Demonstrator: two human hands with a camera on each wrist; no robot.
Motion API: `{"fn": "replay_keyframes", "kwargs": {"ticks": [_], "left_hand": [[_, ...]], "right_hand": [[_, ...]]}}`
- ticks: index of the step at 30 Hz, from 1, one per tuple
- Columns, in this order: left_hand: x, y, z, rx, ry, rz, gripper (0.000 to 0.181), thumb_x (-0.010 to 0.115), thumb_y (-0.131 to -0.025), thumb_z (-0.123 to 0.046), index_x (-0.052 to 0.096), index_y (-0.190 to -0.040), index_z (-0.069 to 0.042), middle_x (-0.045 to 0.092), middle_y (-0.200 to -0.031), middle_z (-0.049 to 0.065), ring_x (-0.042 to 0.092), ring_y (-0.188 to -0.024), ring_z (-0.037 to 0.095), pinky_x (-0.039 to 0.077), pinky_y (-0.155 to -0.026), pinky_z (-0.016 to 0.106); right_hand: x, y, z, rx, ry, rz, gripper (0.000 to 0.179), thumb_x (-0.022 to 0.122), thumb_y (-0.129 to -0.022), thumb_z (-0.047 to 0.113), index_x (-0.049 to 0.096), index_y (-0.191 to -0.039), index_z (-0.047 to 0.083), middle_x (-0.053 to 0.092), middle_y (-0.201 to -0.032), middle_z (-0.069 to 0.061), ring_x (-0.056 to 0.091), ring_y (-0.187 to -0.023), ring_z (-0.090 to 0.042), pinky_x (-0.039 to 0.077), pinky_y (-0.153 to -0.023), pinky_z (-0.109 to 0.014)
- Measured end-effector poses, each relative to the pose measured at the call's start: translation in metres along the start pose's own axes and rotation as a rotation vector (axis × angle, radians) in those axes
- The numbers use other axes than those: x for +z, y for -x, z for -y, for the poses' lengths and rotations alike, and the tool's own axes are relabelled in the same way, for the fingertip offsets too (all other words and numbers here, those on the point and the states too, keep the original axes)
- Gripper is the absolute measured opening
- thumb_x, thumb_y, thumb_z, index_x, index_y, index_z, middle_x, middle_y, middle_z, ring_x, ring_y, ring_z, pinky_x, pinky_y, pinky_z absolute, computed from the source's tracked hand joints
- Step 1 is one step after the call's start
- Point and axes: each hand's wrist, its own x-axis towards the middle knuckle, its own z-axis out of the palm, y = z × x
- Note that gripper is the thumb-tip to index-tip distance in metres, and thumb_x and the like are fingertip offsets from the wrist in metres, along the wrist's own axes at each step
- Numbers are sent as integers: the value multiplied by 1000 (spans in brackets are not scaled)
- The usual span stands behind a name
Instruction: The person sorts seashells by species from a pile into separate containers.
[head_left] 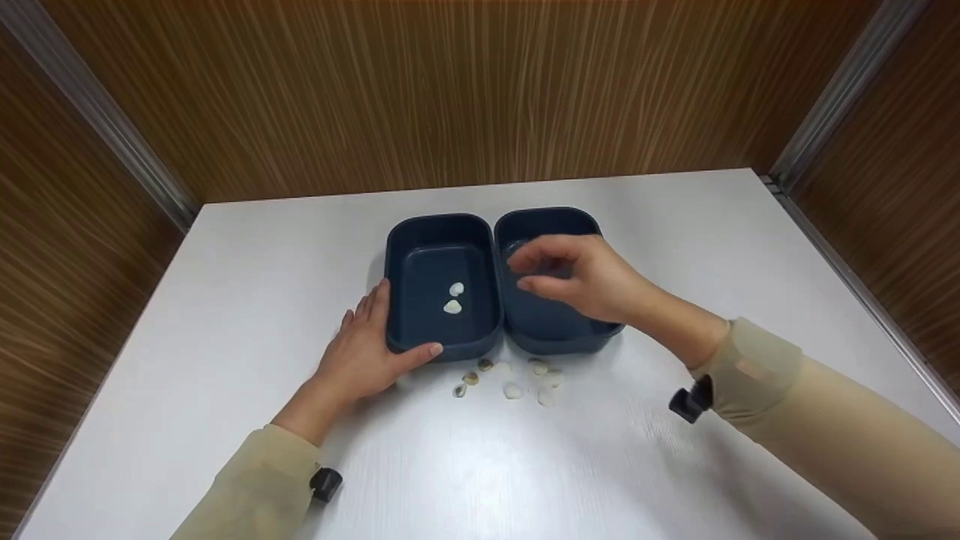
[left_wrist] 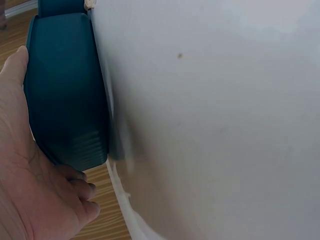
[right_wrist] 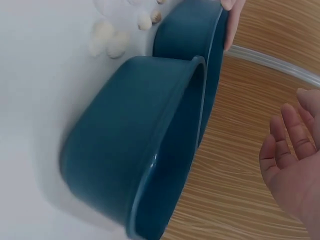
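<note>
Two dark blue rectangular containers stand side by side. My left hand (head_left: 360, 356) rests against the near left corner of the left container (head_left: 480, 351), its fingers along the side wall and its thumb across the front rim. Two white seashells (head_left: 452, 307) lie inside that container. Over the right container (head_left: 562, 345) hovers my right hand (head_left: 585, 277), fingers loosely bent and apart from the thumb, nothing visible between them. The right wrist view shows the same right hand (right_wrist: 295, 155) above the rim with its palm bare.
In front of the containers, several small seashells lie loose on the white table (head_left: 465, 465): brownish ones (head_left: 470, 379) to the left, pale ones (head_left: 513, 391) to the right. Wood-grain panels (head_left: 480, 97) rise behind the table and at both sides.
</note>
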Motion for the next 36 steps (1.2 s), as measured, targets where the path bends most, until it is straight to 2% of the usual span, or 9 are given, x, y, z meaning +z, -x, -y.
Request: {"fn": "replay_keyframes", "kwargs": {"ticks": [8,19,22,29,36], "left_hand": [[0,1,0,-10,0,2,135,62,-82,-89,2,-171,-7,12,-176,21,15,-160,45,9,-130,56],[1,1,1,-2,10,0,136,62,-82,-89,2,-171,-7,12,-176,21,15,-161,42,8,-130,56],[1,0,1,3,11,-4,136,62,-82,-89,2,-171,-6,13,-176,21,15,-161,41,8,-130,56],[0,1,0,15,15,-7,135,62,-83,-89,2,-171,-5,13,-176,21,14,-161,41,9,-130,57],[0,1,0,17,3,-10,135,61,-83,-89,3,-170,-4,13,-175,22,15,-161,42,10,-129,57]], "right_hand": [[-6,36,-1,-4,-10,27,24,83,-93,5,80,-115,10,78,-107,-3,68,-92,-16,55,-80,-26],[3,77,-14,-17,-6,71,21,82,-94,8,80,-115,12,78,-111,-2,71,-93,-14,57,-81,-26],[6,86,-18,-18,-5,82,20,82,-95,8,80,-115,11,78,-110,-4,71,-94,-15,58,-81,-26],[13,100,-26,-48,-15,105,22,80,-96,8,79,-117,12,78,-108,0,71,-94,-21,58,-80,-30],[21,110,-37,-30,-18,138,22,80,-95,6,77,-117,8,78,-107,-8,74,-94,-22,59,-78,-31]]}}
